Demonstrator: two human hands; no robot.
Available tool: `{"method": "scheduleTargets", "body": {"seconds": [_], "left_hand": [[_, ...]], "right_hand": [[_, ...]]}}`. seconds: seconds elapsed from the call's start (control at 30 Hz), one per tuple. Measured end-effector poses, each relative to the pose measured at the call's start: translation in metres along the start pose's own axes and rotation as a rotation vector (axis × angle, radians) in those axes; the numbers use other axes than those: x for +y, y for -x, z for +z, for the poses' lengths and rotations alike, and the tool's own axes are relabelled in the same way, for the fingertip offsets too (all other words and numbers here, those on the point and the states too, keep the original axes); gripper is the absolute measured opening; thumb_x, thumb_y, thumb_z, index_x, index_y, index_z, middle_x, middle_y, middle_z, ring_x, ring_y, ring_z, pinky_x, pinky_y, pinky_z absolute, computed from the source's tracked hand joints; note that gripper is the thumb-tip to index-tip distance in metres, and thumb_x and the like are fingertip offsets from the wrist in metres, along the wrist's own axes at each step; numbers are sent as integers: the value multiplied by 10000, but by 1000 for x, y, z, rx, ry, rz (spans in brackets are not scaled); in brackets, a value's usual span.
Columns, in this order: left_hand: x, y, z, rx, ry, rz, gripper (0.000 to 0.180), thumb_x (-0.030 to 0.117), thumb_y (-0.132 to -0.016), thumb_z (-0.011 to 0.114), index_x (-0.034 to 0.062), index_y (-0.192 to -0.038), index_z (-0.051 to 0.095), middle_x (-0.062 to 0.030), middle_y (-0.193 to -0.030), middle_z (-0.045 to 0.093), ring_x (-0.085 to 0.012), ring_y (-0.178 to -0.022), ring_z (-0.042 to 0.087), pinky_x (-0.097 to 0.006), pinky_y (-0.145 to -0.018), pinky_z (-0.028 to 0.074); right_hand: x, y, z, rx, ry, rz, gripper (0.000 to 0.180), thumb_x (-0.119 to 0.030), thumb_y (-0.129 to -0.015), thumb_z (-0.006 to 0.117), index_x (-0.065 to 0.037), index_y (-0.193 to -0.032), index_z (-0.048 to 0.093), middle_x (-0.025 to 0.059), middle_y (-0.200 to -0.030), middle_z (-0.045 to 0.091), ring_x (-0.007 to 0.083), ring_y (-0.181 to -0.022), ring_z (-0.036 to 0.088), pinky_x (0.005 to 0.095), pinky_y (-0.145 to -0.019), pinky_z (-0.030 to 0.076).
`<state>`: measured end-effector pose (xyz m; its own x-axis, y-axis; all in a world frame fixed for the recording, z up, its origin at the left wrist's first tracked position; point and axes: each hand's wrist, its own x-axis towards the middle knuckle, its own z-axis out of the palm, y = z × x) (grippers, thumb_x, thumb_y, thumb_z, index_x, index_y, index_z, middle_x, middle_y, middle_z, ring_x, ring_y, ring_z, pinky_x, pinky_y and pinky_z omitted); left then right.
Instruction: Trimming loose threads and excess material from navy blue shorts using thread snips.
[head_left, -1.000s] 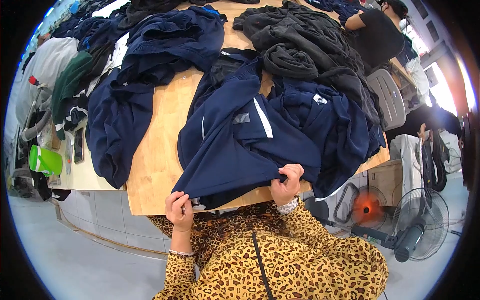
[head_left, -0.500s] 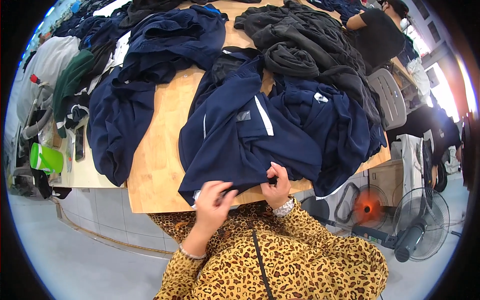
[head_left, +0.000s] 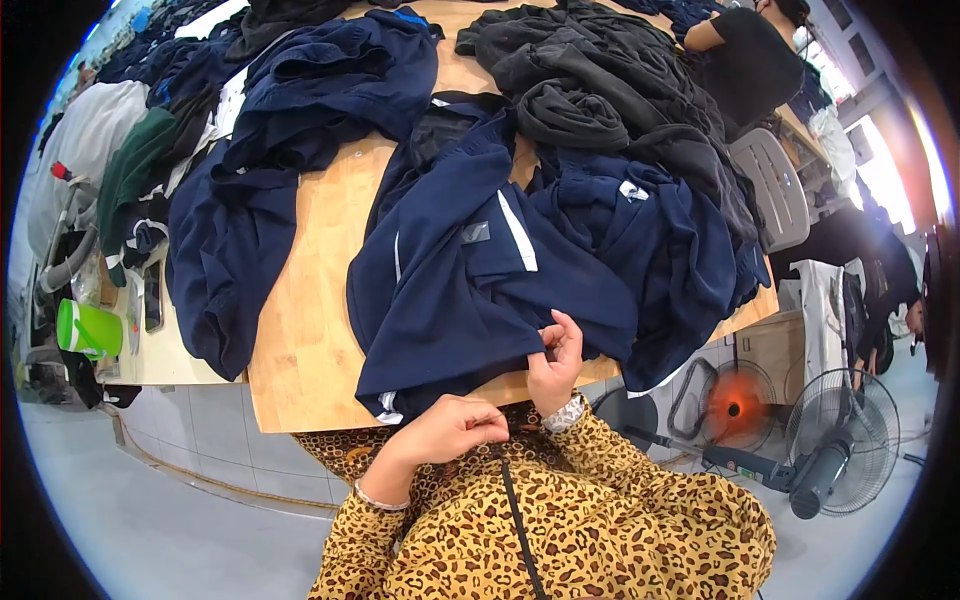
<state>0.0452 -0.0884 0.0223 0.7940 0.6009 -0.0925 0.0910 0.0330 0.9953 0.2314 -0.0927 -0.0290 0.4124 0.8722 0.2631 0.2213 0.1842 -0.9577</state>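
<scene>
The navy jacket [head_left: 470, 270] lies spread on the wooden table [head_left: 310, 340], its hem at the near edge; it looks soft, light and floppy, best taken at hem or seams. The right hand [head_left: 556, 362] pinches the hem; the left hand [head_left: 450, 428], loosely curled, holds nothing visible, just near of it
</scene>
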Motion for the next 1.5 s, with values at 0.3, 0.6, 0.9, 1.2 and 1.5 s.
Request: {"method": "scheduleTargets", "body": {"seconds": [0.3, 0.6, 0.9, 1.2, 1.5], "left_hand": [[-2, -47, 20, 645, 237, -66, 93, 89, -837, 671, 4, -828, 634, 53, -677, 537, -7, -570, 449, -170, -495, 346], [0, -32, 10, 527, 747, -137, 86, 130, -875, 630, 52, -853, 598, 48, -633, 491, -16, -498, 400, -173, -424, 284], [10, -38, 3, 514, 651, -151, 108, 121, -873, 632, 22, -839, 604, 59, -613, 481, -13, -488, 377, -175, -438, 268], [19, -52, -23, 444, 540, -248, 111, 121, -864, 641, 48, -784, 613, 86, -660, 495, 3, -580, 391, -173, -506, 288], [24, -64, -20, 410, 483, -222, 130, 142, -859, 651, 45, -786, 607, 63, -634, 507, -4, -528, 402, -181, -458, 292]], "right_hand": [[1, 10, 2, -48, 124, -202, 392, 44, -792, 614, -15, -1165, 507, 32, -790, 493, 109, -698, 484, 229, -652, 428], [-3, 14, 5, -38, 1, 2, 384, 60, -774, 617, -31, -1136, 524, 38, -791, 498, 128, -694, 511, 242, -650, 438], [-15, 3, -4, -201, 295, -561, 346, 134, -659, 591, -47, -946, 657, 109, -1039, 558, 261, -935, 560, 322, -778, 473], [-32, -7, -15, -479, 57, -143, 278, 50, -749, 606, -11, -1018, 637, 105, -1107, 592, 228, -973, 542, 312, -877, 413], [-40, -7, -6, -295, 48, 94, 202, -58, -823, 648, -12, -1018, 666, 43, -1170, 574, 134, -979, 522, 257, -841, 425]]}}
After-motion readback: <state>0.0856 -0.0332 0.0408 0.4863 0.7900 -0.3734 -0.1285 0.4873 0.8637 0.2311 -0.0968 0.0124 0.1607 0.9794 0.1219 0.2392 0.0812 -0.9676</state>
